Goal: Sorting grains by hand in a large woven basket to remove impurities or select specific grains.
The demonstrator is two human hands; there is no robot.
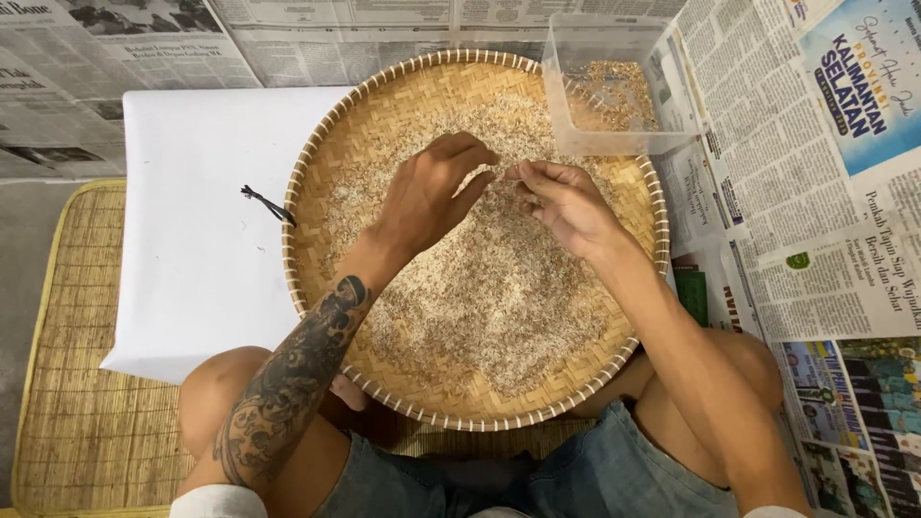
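1. A spread of pale husked grain [480,288] covers most of a round woven bamboo tray [317,278], which rests on the seated person's bare knees and partly over a white sheet [192,221].
2. The left hand [432,192] hovers palm down over the upper middle of the grain, thumb and forefinger pinched together at their tips; whether a grain sits in that grip cannot be told.
3. The right hand [561,201] is just beside it, fingers curled inward, thumb and forefinger pressed together on something too small to make out. The two sets of fingertips almost meet above the grain.
4. The left forearm, tattooed dark, comes in from lower left; the right forearm comes in from lower right, both crossing the near rim of the tray.
5. A clear plastic box [614,96] stands at the tray's upper right edge, overlapping the rim, with a thin layer of brownish grain or husk at its bottom.
6. A small black tie [267,203] lies on the white sheet, touching the tray's left rim.
7. Newspaper sheets [815,192] cover the floor at the top and right: grey text columns, one blue panel at upper right, green and coloured blocks lower right.
8. A woven straw mat [77,364] lies at lower left, under the white sheet.
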